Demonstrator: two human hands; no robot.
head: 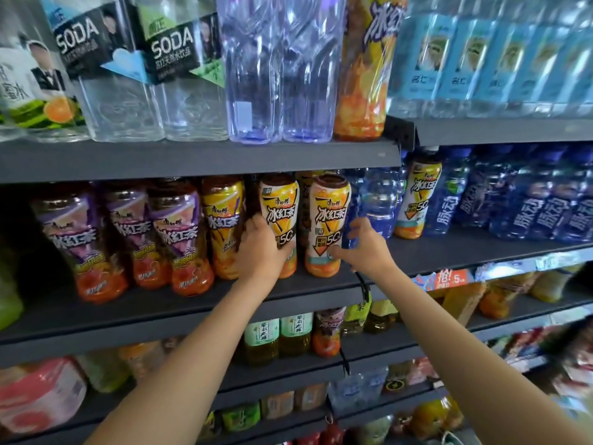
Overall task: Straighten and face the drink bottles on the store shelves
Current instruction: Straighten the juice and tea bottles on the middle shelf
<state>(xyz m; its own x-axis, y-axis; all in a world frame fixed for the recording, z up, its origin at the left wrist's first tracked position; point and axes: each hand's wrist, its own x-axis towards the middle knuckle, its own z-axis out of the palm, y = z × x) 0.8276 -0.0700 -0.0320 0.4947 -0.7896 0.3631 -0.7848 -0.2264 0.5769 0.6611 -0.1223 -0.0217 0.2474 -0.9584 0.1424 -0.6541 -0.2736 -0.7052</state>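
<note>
A store aisle with dark grey shelves [199,159] stacked in tiers and crowded with drinks. Both hands work on the middle shelf [179,303].

The left hand [261,248] is wrapped around the lower half of a yellow tea bottle [278,203], thumb on its left side and fingers curled over the front of the label; the bottle stands upright near the shelf's front edge. Just to the right of that hand stands a second tea bottle [329,220], upright, label facing out.

The right hand [364,245] reaches to this second bottle: its thumb touches the lower label, while its fingers curl round a blue bottle [351,220] just behind. How firmly it grips the blue bottle cannot be told.

Left of the left hand stand another yellow tea bottle [221,226] and three purple-label bottles [128,232]. Right of the right hand are a clear blue water bottle [378,200], one more tea bottle [417,200] and a row of dark blue drinks [529,213].

Above the hands, the top shelf carries soda bottles [144,75], clear water bottles [279,75] and pale blue bottles [487,59]. Below the arms, lower shelves hold green tea bottles [277,335] and blurred packs.
</note>
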